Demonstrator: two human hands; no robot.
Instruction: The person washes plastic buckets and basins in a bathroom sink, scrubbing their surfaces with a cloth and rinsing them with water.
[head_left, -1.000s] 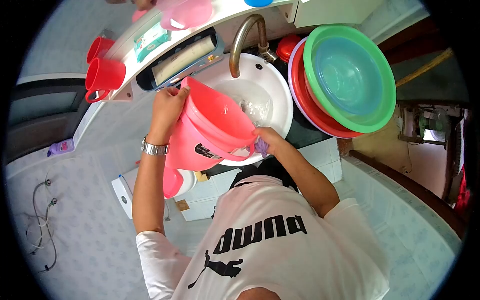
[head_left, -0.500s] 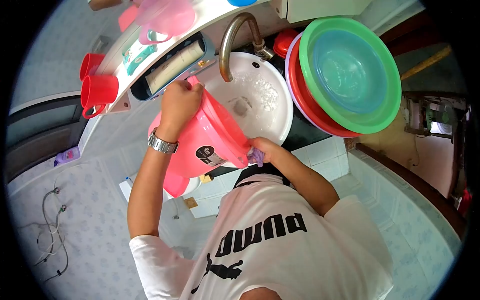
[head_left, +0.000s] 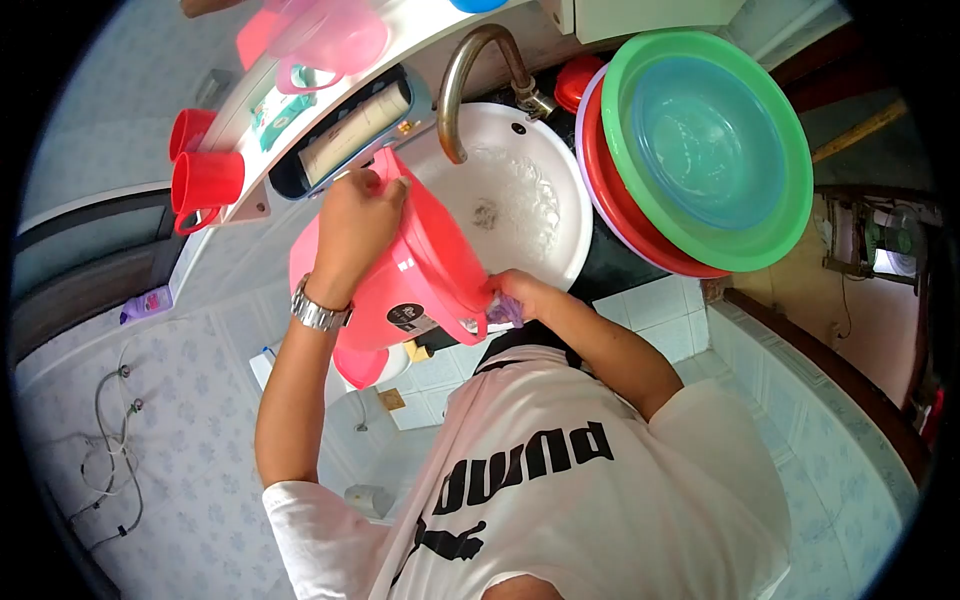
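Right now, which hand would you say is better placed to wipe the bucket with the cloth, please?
Probably the right hand: it holds the cloth right at the bucket. The left hand grips the bucket's other side, so it seems better suited to steadying.

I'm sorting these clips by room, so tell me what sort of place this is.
Probably a home bathroom or washroom: there's a white washbasin with a curved metal tap over it, and a stack of plastic basins beside it.

Left hand (head_left: pixel 362 225) on tilted pink bucket (head_left: pixel 388 275)
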